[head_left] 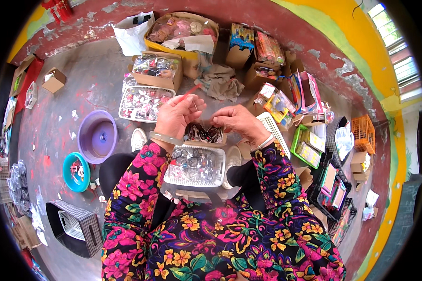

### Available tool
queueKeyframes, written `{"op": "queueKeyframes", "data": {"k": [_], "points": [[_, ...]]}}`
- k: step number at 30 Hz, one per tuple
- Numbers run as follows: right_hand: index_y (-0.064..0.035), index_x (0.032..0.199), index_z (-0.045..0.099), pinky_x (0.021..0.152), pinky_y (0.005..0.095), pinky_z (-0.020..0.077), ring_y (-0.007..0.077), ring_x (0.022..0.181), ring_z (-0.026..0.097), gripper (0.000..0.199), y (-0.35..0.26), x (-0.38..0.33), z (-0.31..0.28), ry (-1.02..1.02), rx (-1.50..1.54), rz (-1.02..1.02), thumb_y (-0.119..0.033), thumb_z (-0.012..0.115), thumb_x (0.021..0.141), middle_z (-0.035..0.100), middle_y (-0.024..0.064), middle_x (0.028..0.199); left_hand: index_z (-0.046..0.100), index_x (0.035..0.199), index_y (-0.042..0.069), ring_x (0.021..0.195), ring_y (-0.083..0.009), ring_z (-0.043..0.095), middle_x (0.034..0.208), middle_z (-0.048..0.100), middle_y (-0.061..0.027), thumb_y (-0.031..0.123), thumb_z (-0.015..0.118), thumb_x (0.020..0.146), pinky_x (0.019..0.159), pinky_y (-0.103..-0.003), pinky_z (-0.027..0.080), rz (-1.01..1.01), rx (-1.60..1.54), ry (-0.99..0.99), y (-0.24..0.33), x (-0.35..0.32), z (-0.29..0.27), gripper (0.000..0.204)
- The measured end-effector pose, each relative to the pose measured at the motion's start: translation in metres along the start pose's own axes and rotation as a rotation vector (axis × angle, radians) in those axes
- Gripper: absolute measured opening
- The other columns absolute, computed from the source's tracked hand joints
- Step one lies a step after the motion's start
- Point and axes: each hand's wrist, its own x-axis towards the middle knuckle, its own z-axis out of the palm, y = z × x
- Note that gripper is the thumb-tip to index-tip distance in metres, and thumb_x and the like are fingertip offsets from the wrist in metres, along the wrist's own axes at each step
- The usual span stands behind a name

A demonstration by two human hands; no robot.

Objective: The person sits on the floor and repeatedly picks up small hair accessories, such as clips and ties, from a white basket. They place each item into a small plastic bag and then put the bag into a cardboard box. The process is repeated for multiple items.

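Strip (190, 92), red, in curled left hand (174, 115), right hand (239, 122) pinched

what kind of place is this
Probably a makeshift storeroom or workroom, though I can't be sure. Cardboard boxes full of packaged goods stand near a peeling red wall, a white basket of small bagged items sits before the person, and more crates and baskets crowd the right side.

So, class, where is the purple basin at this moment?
In the head view, the purple basin sits on the floor, left of the person's left hand and just above the smaller teal basin in the picture.
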Motion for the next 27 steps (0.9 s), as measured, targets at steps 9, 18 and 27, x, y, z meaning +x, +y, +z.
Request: {"op": "queueKeyframes", "data": {"k": [9, 18, 27], "points": [[0.0002, 0.108, 0.057, 0.079, 0.0303, 0.0465, 0.0188, 0.093, 0.059, 0.041, 0.009, 0.011, 0.0, 0.157, -0.235, -0.388, -0.017, 0.067, 0.073, 0.063, 0.0131, 0.099, 0.063, 0.089, -0.003, 0.071, -0.0097, 0.059, 0.077, 0.064, -0.006, 0.011, 0.056, 0.085, 0.063, -0.023, 0.048, 0.015, 0.878, -0.142, -0.026, 0.004, -0.008, 0.017], [-0.0009, 0.084, 0.066, 0.057, 0.025, 0.0452, 0.0113, 0.063, 0.06, 0.018, 0.019, 0.018, 0.015, 0.16, -0.333, -0.186, -0.013, 0.057, 0.074, 0.063, 0.0064, 0.067, 0.061, 0.088, -0.004, 0.066, -0.0116, 0.06, 0.073, 0.063, -0.0061, 0.003, 0.059, 0.076, 0.059, -0.024, 0.048, 0.004, 0.978, -0.118, -0.032, 0.006, -0.013, 0.013], [-0.0058, 0.088, 0.062, 0.052, 0.0167, 0.04, 0.0048, 0.067, 0.058, 0.019, 0.003, 0.006, 0.001, -0.036, 0.152, -0.005, -0.025, 0.058, 0.085, 0.064, 0.0002, 0.076, 0.06, 0.092, -0.001, 0.078, -0.0124, 0.061, 0.086, 0.062, -0.0059, 0.008, 0.06, 0.082, 0.073, -0.023, 0.051, -0.254, 0.396, -0.18, -0.008, -0.001, -0.008, 0.013]]}}
